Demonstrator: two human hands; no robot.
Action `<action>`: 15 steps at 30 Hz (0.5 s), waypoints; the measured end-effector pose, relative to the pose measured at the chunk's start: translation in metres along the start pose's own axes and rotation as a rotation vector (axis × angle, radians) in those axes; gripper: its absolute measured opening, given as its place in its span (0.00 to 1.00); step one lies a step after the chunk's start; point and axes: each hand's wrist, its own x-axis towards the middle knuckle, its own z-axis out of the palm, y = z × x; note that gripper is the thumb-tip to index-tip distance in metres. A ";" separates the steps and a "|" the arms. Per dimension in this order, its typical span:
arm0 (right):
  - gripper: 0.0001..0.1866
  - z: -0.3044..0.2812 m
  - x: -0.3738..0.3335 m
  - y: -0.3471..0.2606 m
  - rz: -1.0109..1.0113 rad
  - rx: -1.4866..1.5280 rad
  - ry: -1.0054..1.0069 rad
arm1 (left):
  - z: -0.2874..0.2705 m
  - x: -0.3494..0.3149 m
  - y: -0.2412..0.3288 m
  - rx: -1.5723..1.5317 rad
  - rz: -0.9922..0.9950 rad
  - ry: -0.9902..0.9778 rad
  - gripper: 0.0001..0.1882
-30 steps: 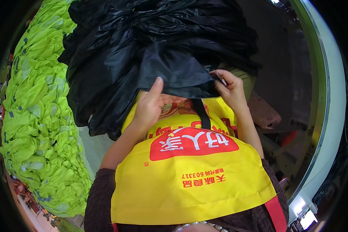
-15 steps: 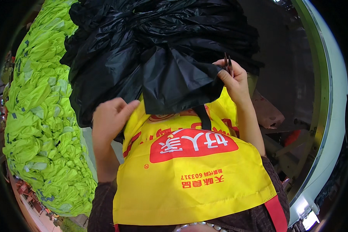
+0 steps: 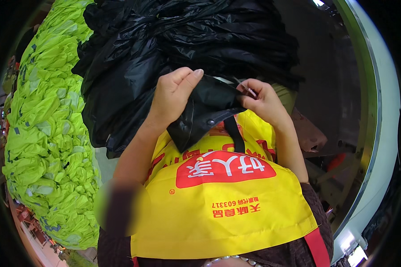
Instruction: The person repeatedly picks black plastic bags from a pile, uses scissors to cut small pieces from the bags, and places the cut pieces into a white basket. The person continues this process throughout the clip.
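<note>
My left hand pinches the upper edge of a black fabric piece between thumb and fingers. Closed around small thread snips, my right hand also grips the right corner of that piece. The snips' thin pointed blades jut up and left beside the cloth. Near the lower edge of the held piece sits a round dark snap button. This cloth hangs over my yellow apron, in front of a heap of shiny black fabric.
A tall pile of bright lime-green garments fills the left side. On the right, a dark surface is bounded by a curved metal-edged rim. A brownish object lies beyond my right forearm.
My left hand has moved up and right onto the cloth's edge. The right hand has dropped slightly, tilting the snips left. The cloth has turned, exposing the snap button.
</note>
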 end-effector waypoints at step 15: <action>0.08 -0.007 0.025 -0.024 -0.140 -0.021 0.226 | -0.016 0.003 0.008 0.114 0.346 0.518 0.08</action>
